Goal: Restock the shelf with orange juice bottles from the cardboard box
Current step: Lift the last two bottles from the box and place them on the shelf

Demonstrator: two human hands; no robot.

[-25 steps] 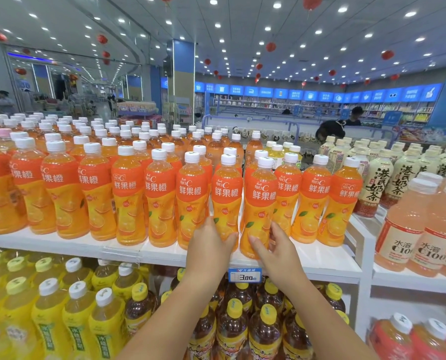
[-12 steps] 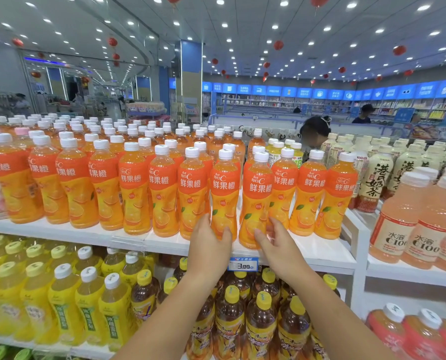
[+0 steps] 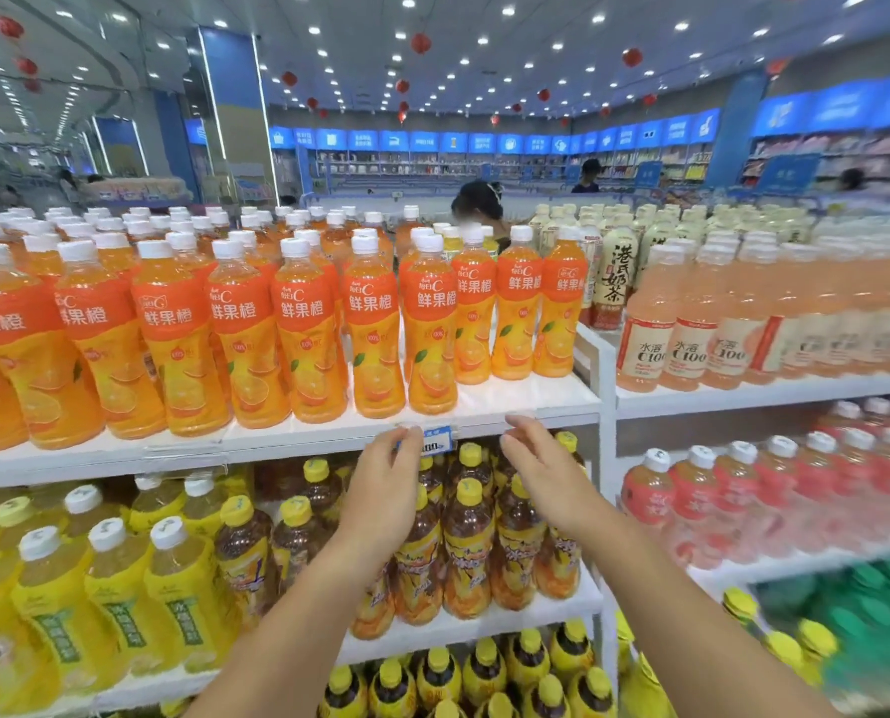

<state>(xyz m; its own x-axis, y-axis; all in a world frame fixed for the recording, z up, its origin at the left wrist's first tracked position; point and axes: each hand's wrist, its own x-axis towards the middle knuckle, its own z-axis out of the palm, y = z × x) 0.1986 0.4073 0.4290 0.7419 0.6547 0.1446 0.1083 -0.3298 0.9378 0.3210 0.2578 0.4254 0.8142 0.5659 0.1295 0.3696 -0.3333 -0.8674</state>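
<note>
Orange juice bottles [image 3: 375, 334] with white caps and orange labels fill the top white shelf [image 3: 525, 401] in several rows. Two of them stand at the front edge, the second [image 3: 432, 334] just right of the first. My left hand [image 3: 383, 489] hangs below the shelf edge with its fingers loosely apart and holds nothing. My right hand [image 3: 541, 474] is beside it, open, palm turned inward, also with nothing in it. Both hands are in front of the lower shelf, apart from the bottles. No cardboard box is in view.
A blue price tag [image 3: 435, 442] is clipped to the shelf edge between my hands. Brown tea bottles [image 3: 466, 541] with yellow caps fill the shelf below, yellow drinks [image 3: 116, 598] to the left. Pale pink drinks [image 3: 691, 329] and milk tea bottles [image 3: 613, 272] stand right. A person [image 3: 476, 204] stands behind the shelf.
Both hands have let go of the two front orange juice bottles and dropped below the shelf edge. The view has swung right and closer.
</note>
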